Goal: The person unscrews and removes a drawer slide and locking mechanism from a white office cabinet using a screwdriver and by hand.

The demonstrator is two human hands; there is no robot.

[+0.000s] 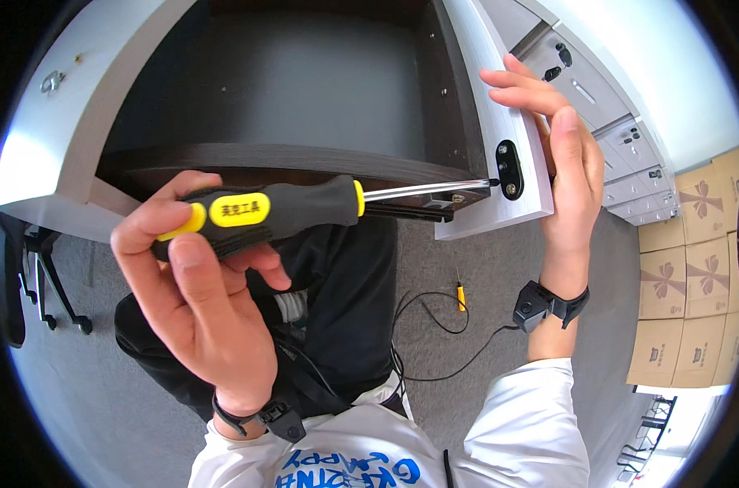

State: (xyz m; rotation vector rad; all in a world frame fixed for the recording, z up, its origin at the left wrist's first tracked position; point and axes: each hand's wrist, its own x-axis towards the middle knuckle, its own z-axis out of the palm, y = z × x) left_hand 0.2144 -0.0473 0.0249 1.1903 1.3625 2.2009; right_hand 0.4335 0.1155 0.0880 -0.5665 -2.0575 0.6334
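My left hand is closed around the black and yellow handle of a screwdriver. Its metal shaft points right, and the tip is at the edge of a small black oval plate on the inner face of a white drawer front. Screws show in the plate; whether the tip touches one I cannot tell. My right hand rests along the outer side of the drawer front, fingers stretched out, with some fingertips over its edge. A dark drawer box joins the front, and a metal rail runs beneath the shaft.
A yellow-handled tool lies on the grey floor beside a looped black cable. Grey cabinets with keys in their locks and stacked cardboard boxes stand at right. At left are a white panel and a chair base.
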